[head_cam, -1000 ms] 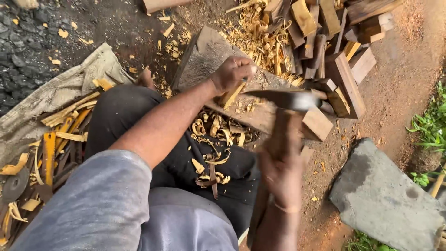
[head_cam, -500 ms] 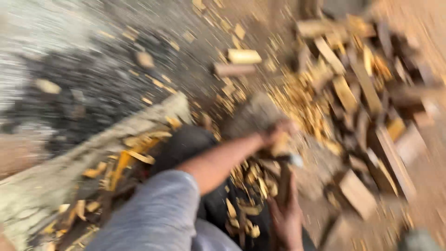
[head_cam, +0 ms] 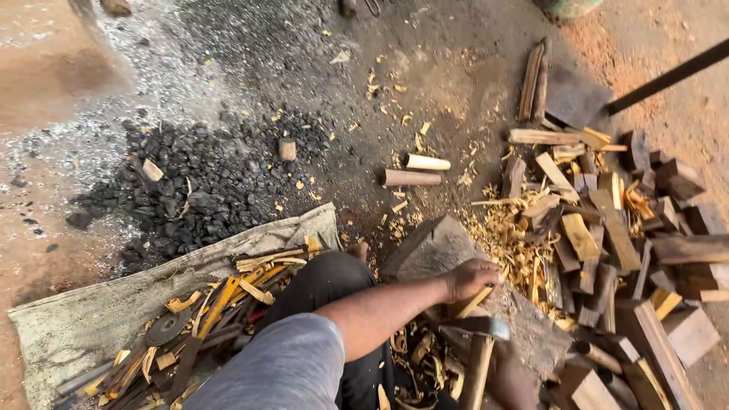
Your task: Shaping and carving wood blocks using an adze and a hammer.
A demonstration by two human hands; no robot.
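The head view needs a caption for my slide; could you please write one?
Left hand steadies a wood strip on a chopping block beside the hatchet, amid shavings and charcoal.

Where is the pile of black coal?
In the head view, the heap of black charcoal lumps lies on the ground at upper left, just beyond the grey sack cloth and left of the two short round wooden pegs.
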